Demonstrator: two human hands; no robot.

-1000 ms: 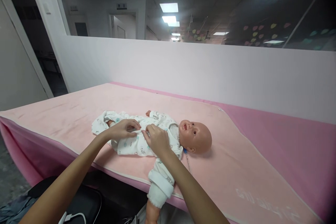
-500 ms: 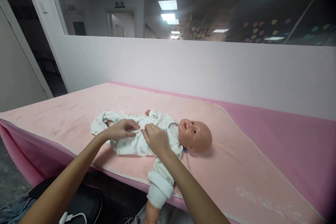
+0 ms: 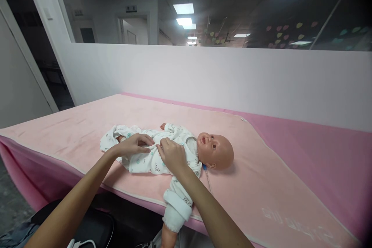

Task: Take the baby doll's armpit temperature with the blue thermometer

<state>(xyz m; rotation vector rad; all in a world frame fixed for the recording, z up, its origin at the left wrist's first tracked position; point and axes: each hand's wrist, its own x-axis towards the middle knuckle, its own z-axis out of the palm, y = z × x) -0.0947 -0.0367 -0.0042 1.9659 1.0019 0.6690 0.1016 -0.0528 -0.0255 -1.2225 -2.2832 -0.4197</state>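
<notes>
A bald baby doll (image 3: 216, 149) lies on its back with its head to the right, dressed in a white printed outfit (image 3: 154, 164). My left hand (image 3: 135, 144) is at the lower front of the outfit, its thumb and fingers closing on the cloth. Just to the right, my right hand (image 3: 174, 155) pinches the cloth at the doll's belly, fingers bent. The fingertips of both hands nearly meet there; what exactly lies between them is partly hidden. One sleeve (image 3: 178, 205) with a turned-back white cuff hangs over the table's near edge, below my right forearm.
A pale pink blanket (image 3: 261, 201) covers the table over a darker pink cloth (image 3: 325, 155). A thin cord with a blue end (image 3: 204, 167) lies by the doll's neck. A black chair (image 3: 93, 226) with a white cable stands below the near edge. A white wall (image 3: 217, 81) rises behind.
The view has shifted very slightly. Both hands stay at the same spot on the outfit, and the doll has not visibly moved.
</notes>
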